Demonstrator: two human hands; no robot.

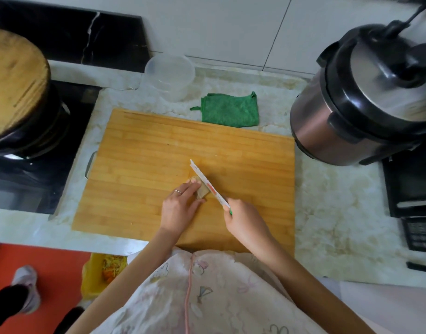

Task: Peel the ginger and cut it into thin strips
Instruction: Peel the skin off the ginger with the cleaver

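Beyond the pale shirt (207, 297), the ginger (202, 192) sits under the left hand's (180, 208) curled fingers, pinned to the board (243, 153); the right hand (243, 220) grips a knife (208, 183), blade against it. Probably peeled; no strips cut yet.

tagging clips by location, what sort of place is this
Probably a home kitchen: a wooden cutting board lies on a pale stone-look counter, an electric cooker stands at its right, and a black stove with a covered pot sits at the left.
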